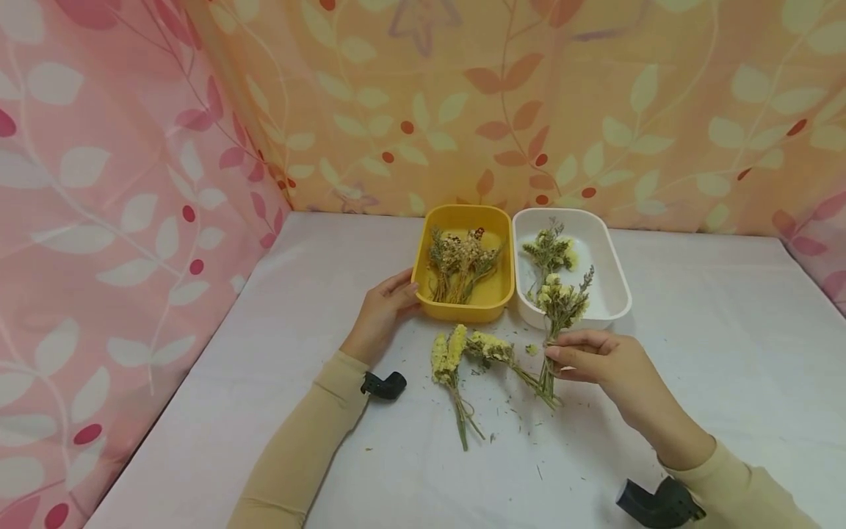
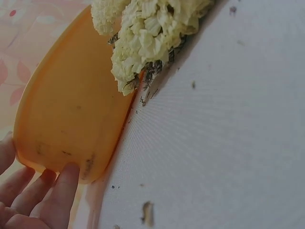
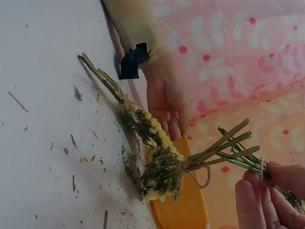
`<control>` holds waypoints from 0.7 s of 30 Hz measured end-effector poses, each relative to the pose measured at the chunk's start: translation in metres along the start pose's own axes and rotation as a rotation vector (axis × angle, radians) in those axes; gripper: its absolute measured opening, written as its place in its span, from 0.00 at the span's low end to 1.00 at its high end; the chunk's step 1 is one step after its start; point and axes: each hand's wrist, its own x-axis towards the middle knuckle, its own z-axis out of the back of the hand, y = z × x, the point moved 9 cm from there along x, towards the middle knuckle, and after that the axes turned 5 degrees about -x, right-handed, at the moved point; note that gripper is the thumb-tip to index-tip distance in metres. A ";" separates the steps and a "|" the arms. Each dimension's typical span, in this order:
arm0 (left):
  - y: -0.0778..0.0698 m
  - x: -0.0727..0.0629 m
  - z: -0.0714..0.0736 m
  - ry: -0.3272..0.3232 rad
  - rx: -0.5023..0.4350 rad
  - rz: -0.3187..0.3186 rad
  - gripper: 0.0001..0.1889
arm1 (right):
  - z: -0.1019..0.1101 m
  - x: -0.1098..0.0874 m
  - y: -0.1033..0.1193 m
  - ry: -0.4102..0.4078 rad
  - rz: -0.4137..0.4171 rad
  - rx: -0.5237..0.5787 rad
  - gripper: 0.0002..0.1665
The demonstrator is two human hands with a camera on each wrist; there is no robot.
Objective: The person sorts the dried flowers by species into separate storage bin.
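Observation:
My right hand (image 1: 604, 364) pinches the tied stems of a small dried flower bunch (image 1: 560, 303), pale yellow with a greyish sprig. Its heads stand upright over the near edge of the white tray (image 1: 617, 275). Against the left side of the yellow tray (image 1: 465, 314) rests my left hand (image 1: 382, 312), its fingertips touching the outer wall in the left wrist view. Two yellow dried flower bunches lie on the table before the trays: a left bunch (image 1: 449, 360) tied with twine, and a right bunch (image 1: 492, 347) whose stems reach below my right hand.
Several brownish dried bunches (image 1: 463, 257) lie inside the yellow tray. The white tray holds another yellow-green bunch (image 1: 547, 250). Stem bits and petals are scattered over the white tablecloth (image 1: 396, 470). A patterned cloth (image 1: 449, 103) hangs behind the trays.

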 end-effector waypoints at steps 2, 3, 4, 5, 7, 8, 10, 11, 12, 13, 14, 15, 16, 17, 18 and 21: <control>0.000 0.000 0.000 -0.006 -0.004 0.005 0.29 | 0.002 0.000 0.002 -0.009 0.017 0.015 0.13; 0.001 0.000 0.000 -0.010 -0.007 0.008 0.29 | 0.002 0.000 0.003 -0.013 0.024 0.024 0.12; 0.001 0.000 0.000 -0.011 -0.009 0.009 0.29 | 0.003 -0.001 0.003 -0.015 0.030 0.032 0.11; 0.001 0.000 0.000 -0.015 -0.009 0.011 0.28 | 0.004 -0.001 0.004 -0.016 0.035 0.039 0.10; 0.001 0.001 0.000 -0.019 -0.007 0.014 0.28 | 0.005 -0.002 0.006 -0.019 0.045 0.048 0.07; 0.001 0.001 0.000 -0.021 -0.004 0.015 0.28 | 0.005 -0.002 0.006 -0.019 0.049 0.050 0.06; 0.002 0.002 0.000 -0.022 -0.003 0.016 0.28 | 0.004 -0.003 0.006 -0.014 0.050 0.048 0.05; 0.002 0.002 0.001 -0.026 0.001 0.018 0.27 | 0.004 -0.003 0.006 -0.011 0.048 0.043 0.06; 0.002 0.002 0.001 -0.027 0.004 0.019 0.27 | 0.004 -0.003 0.005 -0.008 0.044 0.039 0.07; 0.002 0.002 0.001 -0.029 0.006 0.019 0.27 | 0.004 -0.002 0.004 -0.004 0.038 0.034 0.07; 0.001 0.002 0.002 -0.029 0.009 0.018 0.27 | 0.003 -0.001 0.003 0.003 0.035 0.033 0.08; 0.001 0.002 0.002 -0.031 0.009 0.019 0.27 | 0.003 0.000 0.002 0.013 0.031 0.035 0.09; 0.001 0.002 0.002 -0.032 0.008 0.019 0.27 | 0.002 0.001 0.001 0.027 0.028 0.044 0.10; 0.001 0.002 0.002 -0.033 0.008 0.019 0.27 | 0.001 0.002 0.000 0.044 0.022 0.054 0.10; 0.001 0.002 0.002 -0.033 0.008 0.018 0.27 | -0.001 0.004 -0.002 0.063 0.018 0.066 0.10; 0.002 0.002 0.002 -0.033 0.000 0.019 0.26 | -0.006 0.006 -0.006 0.127 0.003 0.099 0.09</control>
